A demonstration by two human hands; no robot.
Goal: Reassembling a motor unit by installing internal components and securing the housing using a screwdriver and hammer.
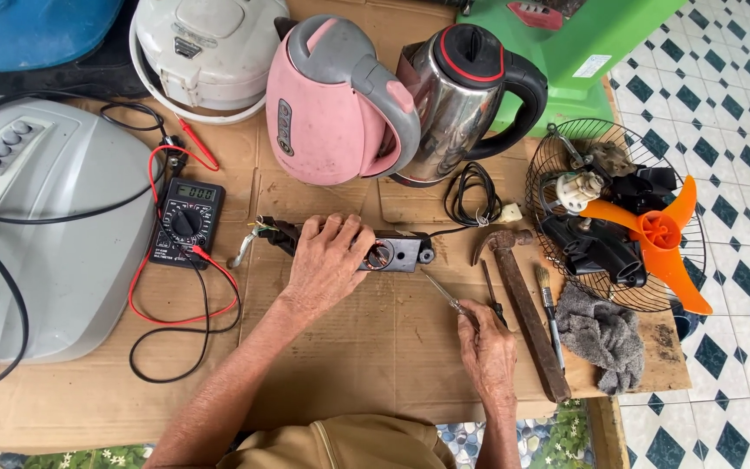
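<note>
My left hand [330,260] presses down on a dark oblong appliance part [401,253] with a round opening, lying on brown cardboard [366,347]. Wires stick out of the part's left end [253,233]. My right hand [486,347] lies on the cardboard to the right and grips a thin screwdriver [441,292], whose tip points up-left toward the part. A second small screwdriver [490,291] lies beside that hand.
A pink kettle [332,104] and a steel kettle [462,95] stand behind. A multimeter [188,221] with red and black leads lies left, beside a grey appliance housing [54,234]. Right: hammer [523,304], brush [550,317], grey rag [602,334], fan grille with orange blade [644,230].
</note>
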